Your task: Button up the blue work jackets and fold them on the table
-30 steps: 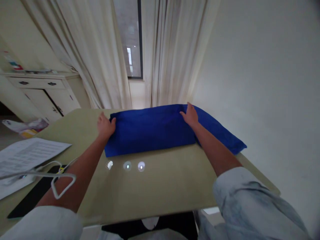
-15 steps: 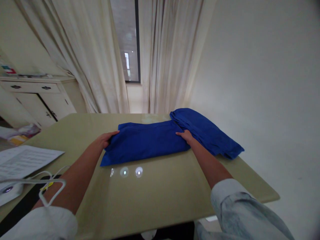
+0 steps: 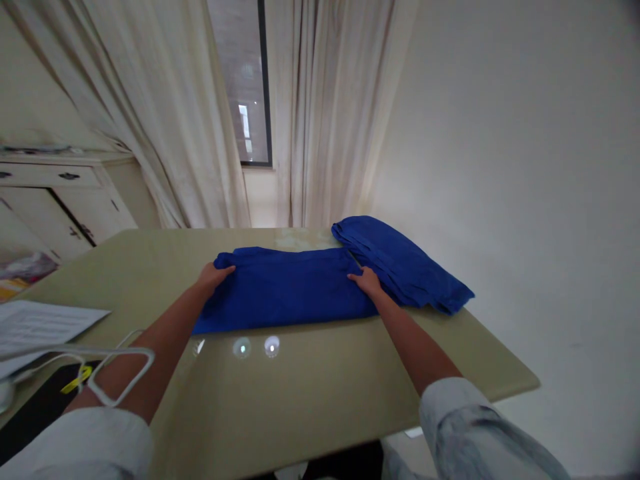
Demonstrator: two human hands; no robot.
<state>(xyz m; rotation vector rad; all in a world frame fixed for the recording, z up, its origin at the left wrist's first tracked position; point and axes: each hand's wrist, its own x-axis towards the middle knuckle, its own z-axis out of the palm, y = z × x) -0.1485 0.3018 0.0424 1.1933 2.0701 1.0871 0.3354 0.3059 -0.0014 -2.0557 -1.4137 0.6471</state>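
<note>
A folded piece of blue cloth (image 3: 290, 287) lies across the middle of the table, longer from side to side than from front to back. At its left end, my left hand (image 3: 214, 275) grips the edge, with the thumb on top and the other fingers hidden beneath or behind the fabric. My right hand (image 3: 367, 281) pinches the right end in the same way, thumb pointing inward. Just beyond my right hand, a second folded blue cloth (image 3: 400, 260) rests slantwise near the wall, meeting the right end of the first.
The glossy greenish table (image 3: 290, 387) reflects several lights. Printed paper (image 3: 50, 330), a black item with a yellow tag (image 3: 45, 407) and a looped white cable (image 3: 145, 370) are by my left arm. A white wall (image 3: 500, 167) borders the right; curtains (image 3: 165, 120) hang behind.
The cloth's left end has shifted slightly left with my left hand, and a fold of its upper left corner now bunches above that hand. The whole view has turned slightly right.
</note>
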